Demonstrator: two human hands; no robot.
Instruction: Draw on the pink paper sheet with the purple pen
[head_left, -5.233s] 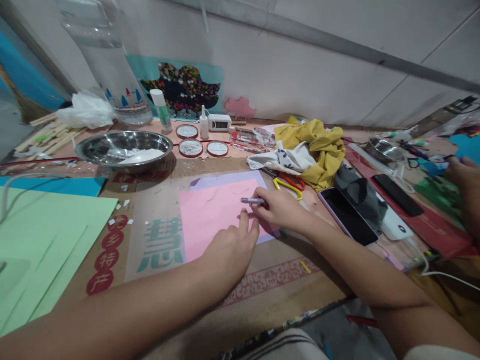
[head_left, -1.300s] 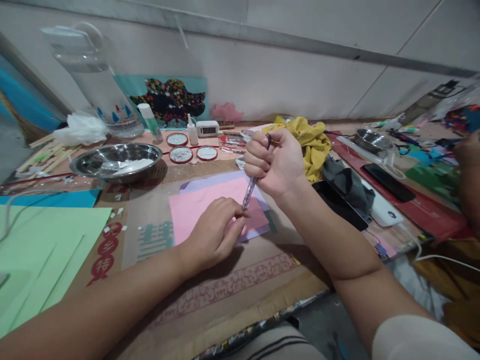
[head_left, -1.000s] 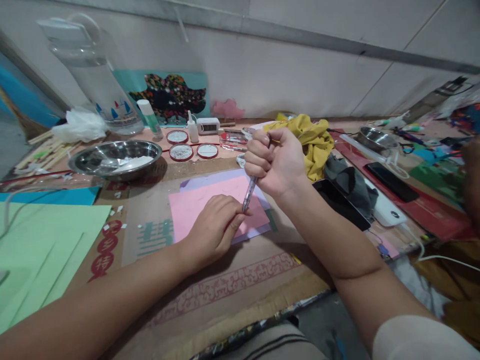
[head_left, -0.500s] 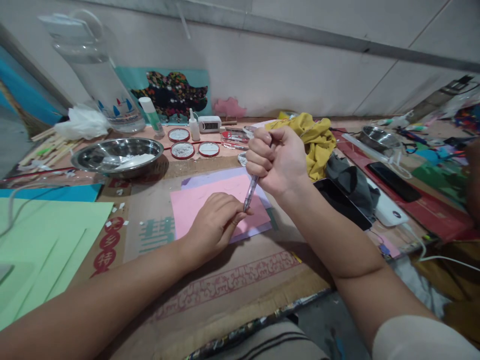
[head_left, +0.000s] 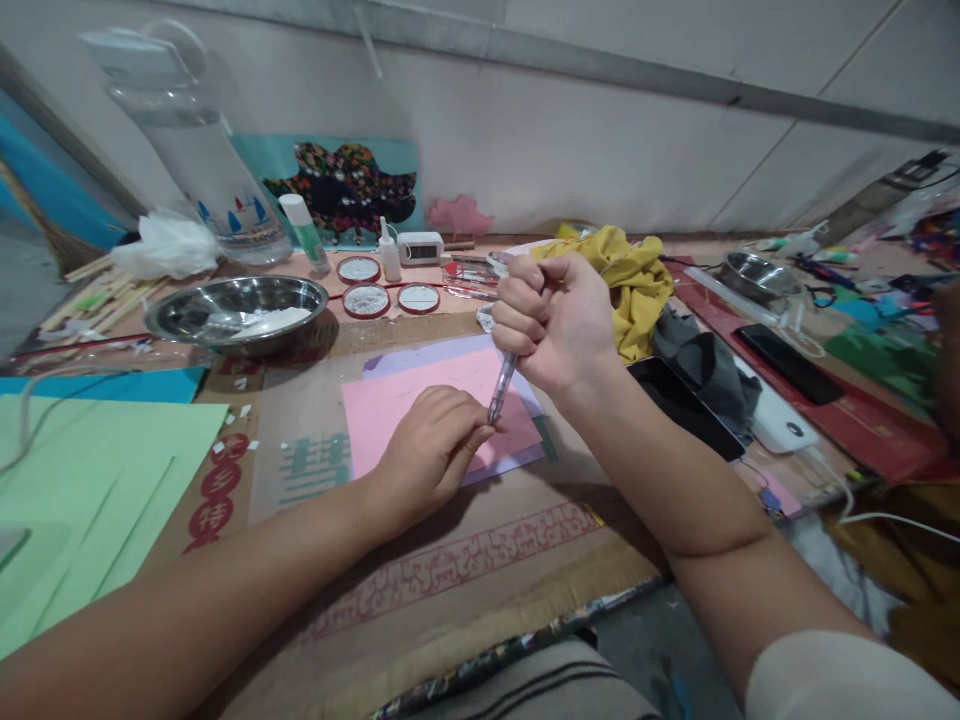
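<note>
- clenching the right hand (head_left: 555, 322) fist-like around the pen (head_left: 500, 386), tip down, likely for pressure.
- resting the left hand (head_left: 426, 458), fingers curled at the pen tip, pinning the pink paper (head_left: 382, 415) flat on the counter (head_left: 465, 572); pinching anything: cannot tell.

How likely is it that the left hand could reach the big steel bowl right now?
Probably yes. The left hand rests on the pink paper, fingertips by the tip of the pen; only flat cardboard and paper scraps lie between it and the steel bowl, farther back-left.
</note>
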